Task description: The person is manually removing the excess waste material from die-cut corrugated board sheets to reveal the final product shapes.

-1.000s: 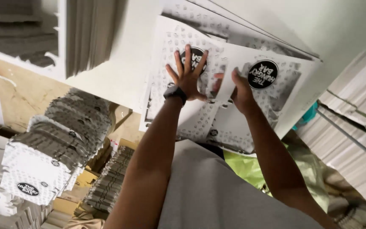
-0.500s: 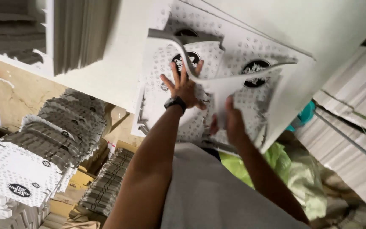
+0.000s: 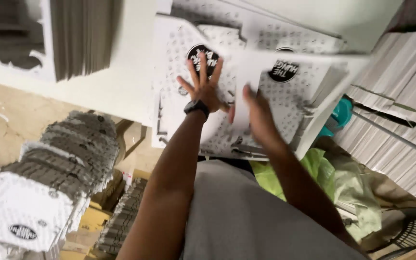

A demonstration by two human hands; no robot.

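A flat white cardboard box blank (image 3: 285, 89), printed with small grey marks and round black logos, lies on the white table (image 3: 121, 91). One panel of it is folded over toward the right. My left hand (image 3: 203, 84), with a dark watch on the wrist, is spread flat on the left part of the blank, beside a black logo. My right hand (image 3: 256, 113) lies flat against the folded panel near the blank's middle; it is blurred. More blanks of the same print lie underneath.
Stacks of folded printed boxes (image 3: 49, 183) stand at the lower left. Grey cardboard sheets (image 3: 83, 38) stand at the upper left, and tall piles of flat sheets (image 3: 396, 86) at the right. A green plastic bag (image 3: 328, 178) and a dark fan grille (image 3: 415, 231) are at the lower right.
The raised panel of the blank has come down and over to the right. My left hand stays spread on the blank; my right hand has moved up onto the folded panel.
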